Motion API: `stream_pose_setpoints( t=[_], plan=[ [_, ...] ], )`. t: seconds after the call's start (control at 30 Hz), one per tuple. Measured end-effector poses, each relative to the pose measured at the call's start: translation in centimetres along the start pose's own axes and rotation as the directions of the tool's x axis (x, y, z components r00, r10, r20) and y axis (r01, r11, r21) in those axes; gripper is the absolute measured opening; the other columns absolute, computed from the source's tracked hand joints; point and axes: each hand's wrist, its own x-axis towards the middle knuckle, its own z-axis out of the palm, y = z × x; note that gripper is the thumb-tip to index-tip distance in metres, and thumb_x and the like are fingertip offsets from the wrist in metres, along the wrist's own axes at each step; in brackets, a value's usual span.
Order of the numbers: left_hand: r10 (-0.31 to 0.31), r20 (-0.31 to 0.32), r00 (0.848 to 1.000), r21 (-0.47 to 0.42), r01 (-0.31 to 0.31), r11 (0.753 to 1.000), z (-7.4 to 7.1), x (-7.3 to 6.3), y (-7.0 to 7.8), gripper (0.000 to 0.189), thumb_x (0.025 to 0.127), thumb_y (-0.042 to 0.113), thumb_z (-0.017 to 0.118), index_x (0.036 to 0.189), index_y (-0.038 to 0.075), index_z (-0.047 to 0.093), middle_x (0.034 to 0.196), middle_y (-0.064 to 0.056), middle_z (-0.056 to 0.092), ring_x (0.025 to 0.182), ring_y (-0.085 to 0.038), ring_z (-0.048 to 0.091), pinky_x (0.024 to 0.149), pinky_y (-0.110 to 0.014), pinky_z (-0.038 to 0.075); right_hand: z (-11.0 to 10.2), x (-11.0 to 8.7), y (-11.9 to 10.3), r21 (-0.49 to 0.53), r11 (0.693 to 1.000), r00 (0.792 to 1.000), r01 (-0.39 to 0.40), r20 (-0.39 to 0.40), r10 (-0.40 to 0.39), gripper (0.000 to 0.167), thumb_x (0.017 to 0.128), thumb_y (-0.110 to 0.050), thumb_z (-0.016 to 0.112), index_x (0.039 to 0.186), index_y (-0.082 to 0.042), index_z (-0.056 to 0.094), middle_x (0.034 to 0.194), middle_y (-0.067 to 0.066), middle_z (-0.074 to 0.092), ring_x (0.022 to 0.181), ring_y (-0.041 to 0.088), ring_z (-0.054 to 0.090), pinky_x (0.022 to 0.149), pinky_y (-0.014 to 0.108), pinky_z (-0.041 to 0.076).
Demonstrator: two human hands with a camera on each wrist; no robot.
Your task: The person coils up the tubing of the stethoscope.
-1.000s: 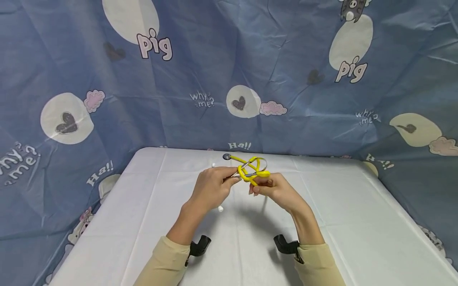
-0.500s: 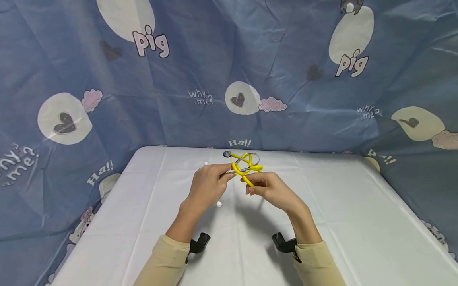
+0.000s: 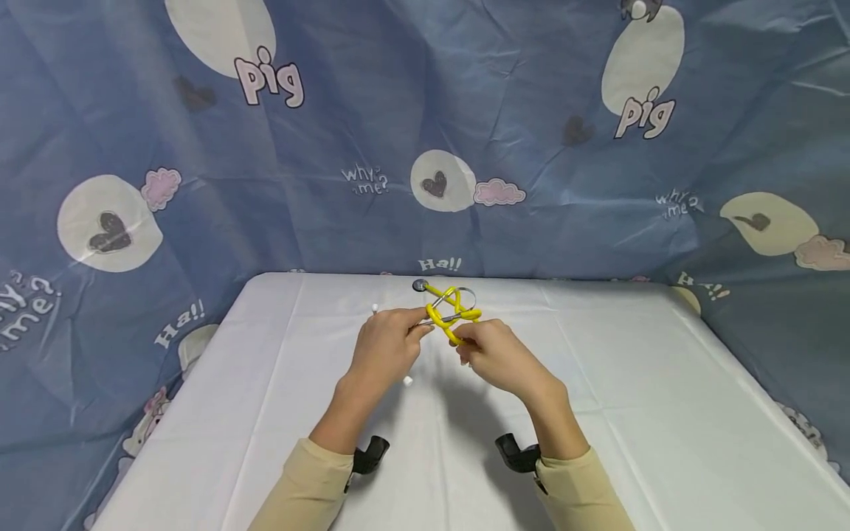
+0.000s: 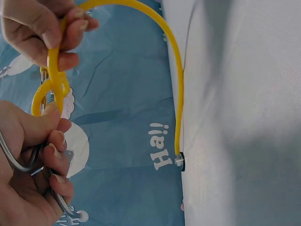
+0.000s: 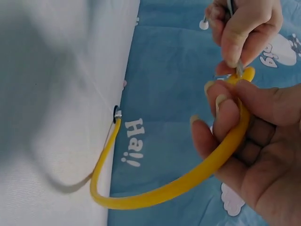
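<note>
A stethoscope with yellow tubing [image 3: 475, 315] is held over the table, its tube looped in a knot-like tangle around the metal stem. My left hand [image 3: 387, 346] grips the metal ear tubes; white ear tips [image 3: 408, 381] stick out on both sides of it. With thumb and fingers my right hand [image 3: 508, 361] pinches the yellow tube just beside the tangle. From there the tube bends in a long arc, clear in the right wrist view, to the round chest piece [image 5: 117, 114]. In the left wrist view, the left thumb presses where the loop [image 4: 36, 101] meets the metal.
Beneath the hands lies a table with a white cloth [image 3: 664, 383], bearing the shadows of both arms. Behind and at the sides hangs a blue printed curtain [image 3: 531, 110]. Black wrist-camera mounts [image 3: 372, 454] jut inward from both sleeves.
Both hands and the stethoscope have shifted slightly left in the head view. My right hand has turned further over the tube and come closer to the left hand. The head view has moved a little.
</note>
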Motion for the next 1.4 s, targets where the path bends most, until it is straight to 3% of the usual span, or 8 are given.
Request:
stream_pose_setpoints(
  t=[0.2, 0.43, 0.7, 0.9, 1.0, 1.1, 1.23, 1.4],
  plan=[
    [-0.028, 0.009, 1.0, 0.006, 0.028, 1.0, 0.3, -0.2, -0.4, 0.003, 0.091, 0.024, 0.072, 0.092, 0.022, 0.073, 0.08, 0.008, 0.072, 0.062, -0.01, 0.053, 0.057, -0.03, 0.042, 0.1, 0.0, -0.5, -0.091, 0.996, 1.0, -0.012, -0.005, 0.012, 0.024, 0.087, -0.005, 0.065, 0.068, -0.018, 0.06, 0.057, -0.01, 0.048, 0.055, 0.007, 0.042, 0.055, 0.023, 0.036],
    [-0.057, 0.026, 0.998, -0.006, 0.058, 0.998, 0.2, -0.2, -0.5, 0.006, 0.091, 0.024, 0.072, 0.096, 0.023, 0.074, 0.077, 0.008, 0.07, 0.057, -0.009, 0.049, 0.054, -0.028, 0.038, -0.1, -0.1, -0.7, -0.119, 0.992, 0.999, -0.03, -0.017, 0.029, 0.035, 0.088, -0.015, 0.069, 0.059, -0.02, 0.049, 0.051, -0.012, 0.034, 0.049, 0.004, 0.032, 0.051, 0.022, 0.027],
    [-0.07, 0.009, 0.998, 0.005, 0.07, 0.998, 0.1, -0.2, -0.6, 0.016, 0.091, 0.025, 0.072, 0.106, 0.024, 0.076, 0.084, 0.006, 0.075, 0.06, -0.01, 0.052, 0.057, -0.03, 0.042, -0.2, -0.3, -1.1, -0.12, 0.989, 0.996, -0.087, -0.019, 0.085, 0.031, 0.089, -0.025, 0.071, 0.061, -0.022, 0.059, 0.047, -0.014, 0.049, 0.045, 0.005, 0.046, 0.049, 0.025, 0.033],
    [-0.109, 0.027, 0.994, 0.001, 0.109, 0.994, 0.3, -0.2, -1.2, 0.016, 0.092, 0.027, 0.071, 0.107, 0.024, 0.076, 0.078, 0.007, 0.072, 0.058, -0.011, 0.05, 0.056, -0.03, 0.041, -0.6, -0.8, -0.9, -0.039, 0.997, 0.992, -0.061, 0.106, 0.064, 0.018, 0.094, -0.009, 0.059, 0.076, -0.015, 0.06, 0.058, -0.009, 0.035, 0.052, 0.005, 0.033, 0.052, 0.021, 0.029],
    [-0.136, 0.053, 0.989, -0.008, 0.137, 0.991, 0.4, -0.1, -1.5, 0.013, 0.092, 0.028, 0.071, 0.103, 0.025, 0.077, 0.08, 0.008, 0.073, 0.057, -0.011, 0.05, 0.056, -0.029, 0.04, -0.9, -1.0, -0.7, 0.01, 0.999, 0.988, -0.032, 0.149, 0.03, 0.022, 0.091, 0.003, 0.05, 0.085, -0.015, 0.062, 0.062, -0.007, 0.037, 0.054, 0.005, 0.034, 0.053, 0.02, 0.031],
    [-0.142, 0.091, 0.986, -0.016, 0.144, 0.989, 0.6, 0.0, -1.6, 0.009, 0.092, 0.028, 0.071, 0.098, 0.024, 0.076, 0.083, 0.008, 0.073, 0.057, -0.012, 0.049, 0.055, -0.029, 0.038, -1.3, -1.0, -0.6, 0.008, 1.0, 0.992, -0.006, 0.125, 0.005, 0.027, 0.088, 0.007, 0.048, 0.086, -0.014, 0.065, 0.066, -0.006, 0.044, 0.057, 0.006, 0.038, 0.055, 0.021, 0.034],
    [-0.126, 0.142, 0.982, -0.026, 0.131, 0.991, 0.7, -0.1, -1.4, 0.011, 0.094, 0.027, 0.069, 0.1, 0.023, 0.076, 0.088, 0.006, 0.074, 0.059, -0.012, 0.05, 0.055, -0.029, 0.039, -1.8, -1.1, -0.6, -0.016, 1.0, 0.999, 0.015, 0.043, -0.015, 0.024, 0.088, 0.006, 0.056, 0.083, -0.015, 0.068, 0.069, -0.005, 0.055, 0.062, 0.007, 0.048, 0.059, 0.022, 0.042],
    [-0.077, 0.214, 0.974, -0.019, 0.083, 0.996, 0.8, -0.3, -0.7, 0.009, 0.094, 0.028, 0.068, 0.099, 0.023, 0.075, 0.086, 0.007, 0.072, 0.062, -0.011, 0.052, 0.057, -0.028, 0.04, -2.3, -1.2, -0.7, -0.044, 0.998, 0.997, 0.043, -0.061, -0.045, 0.022, 0.089, 0.004, 0.062, 0.092, -0.014, 0.075, 0.077, -0.006, 0.066, 0.066, 0.007, 0.056, 0.064, 0.025, 0.048]
  ],
)
